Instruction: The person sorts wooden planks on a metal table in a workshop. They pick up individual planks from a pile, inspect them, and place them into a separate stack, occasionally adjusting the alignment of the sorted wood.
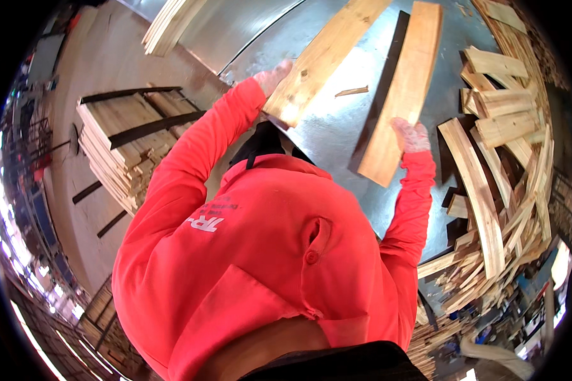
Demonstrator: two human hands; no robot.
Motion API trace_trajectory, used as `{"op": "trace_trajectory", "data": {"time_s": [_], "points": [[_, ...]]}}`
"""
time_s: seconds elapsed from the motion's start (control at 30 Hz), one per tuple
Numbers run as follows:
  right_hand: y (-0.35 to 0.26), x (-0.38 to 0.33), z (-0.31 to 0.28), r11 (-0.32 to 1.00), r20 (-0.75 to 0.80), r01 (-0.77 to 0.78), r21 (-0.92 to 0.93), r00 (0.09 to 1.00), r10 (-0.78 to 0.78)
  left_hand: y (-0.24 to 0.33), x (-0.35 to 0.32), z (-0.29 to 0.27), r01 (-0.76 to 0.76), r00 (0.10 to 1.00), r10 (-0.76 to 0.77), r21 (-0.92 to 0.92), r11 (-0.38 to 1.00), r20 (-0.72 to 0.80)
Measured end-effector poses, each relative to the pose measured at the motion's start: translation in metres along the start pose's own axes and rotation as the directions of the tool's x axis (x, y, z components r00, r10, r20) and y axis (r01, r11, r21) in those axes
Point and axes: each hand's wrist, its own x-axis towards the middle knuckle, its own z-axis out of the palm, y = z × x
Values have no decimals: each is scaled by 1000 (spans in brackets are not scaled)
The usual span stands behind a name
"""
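Two pale wooden planks lie on a shiny metal table (327,136). My left hand (273,77), in a light glove, grips the near end of the left plank (327,54), which runs away to the upper right. In the same kind of glove, my right hand (412,135) holds the right edge of the right plank (405,89) close to its near end. A dark strip (382,89) runs along that plank's left side. My red sleeves and shirt fill the lower middle of the view and hide the table's near edge.
A small wood sliver (351,92) lies between the planks. A strapped stack of boards (127,146) stands at the left on the floor. A loose heap of short offcuts (499,159) crowds the right side. More boards (168,25) lean at the top left.
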Motion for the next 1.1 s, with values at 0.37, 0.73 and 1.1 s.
{"op": "trace_trajectory", "data": {"time_s": [0.37,0.73,1.1], "points": [[-171,14,23,-5,741,766,-643,620,-258,70,-39,-11,421,880,101,861,286,-464],[-94,133,139,279,-88,328,-902,495,-865,12,-58,75,602,721,265,768,218,-640],[-11,25,196,312,128,644,-698,541,-831,-15,-335,28,-198,452,471,429,881,-758]]}}
